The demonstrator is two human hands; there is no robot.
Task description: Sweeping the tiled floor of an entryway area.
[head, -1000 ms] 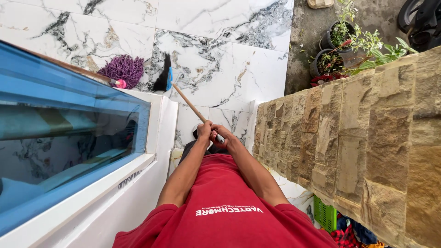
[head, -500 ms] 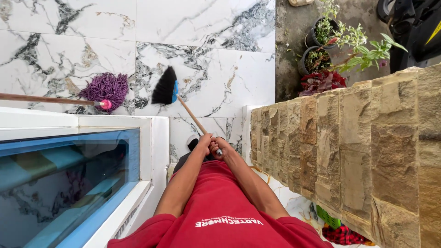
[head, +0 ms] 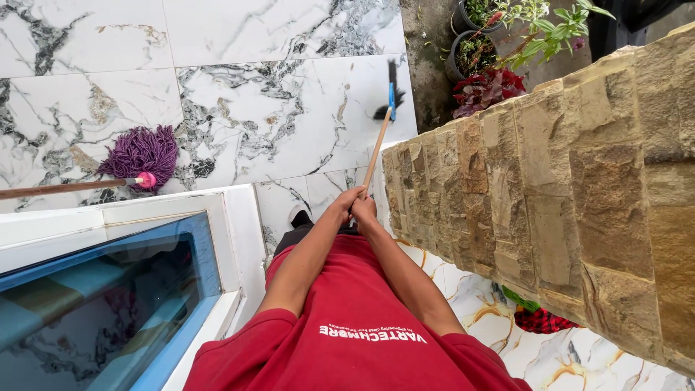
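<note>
Both hands grip the wooden handle of a broom (head: 377,150) in front of my red shirt. My left hand (head: 343,203) wraps the handle just beside my right hand (head: 364,209), close together near the handle's end. The broom's black bristle head with a blue collar (head: 391,93) rests on the white marble floor (head: 275,94) near the stone wall's corner, pointing away from me to the upper right.
A purple mop (head: 140,157) with a wooden stick lies on the floor at left. A white-framed blue glass pane (head: 108,289) stands at lower left. A rough stone wall (head: 579,188) fills the right. Potted plants (head: 481,51) stand beyond it on concrete.
The broom head swung from the left, near the mop, across the tiles to the right by the stone wall. Both hands shifted slightly right, still on the handle.
</note>
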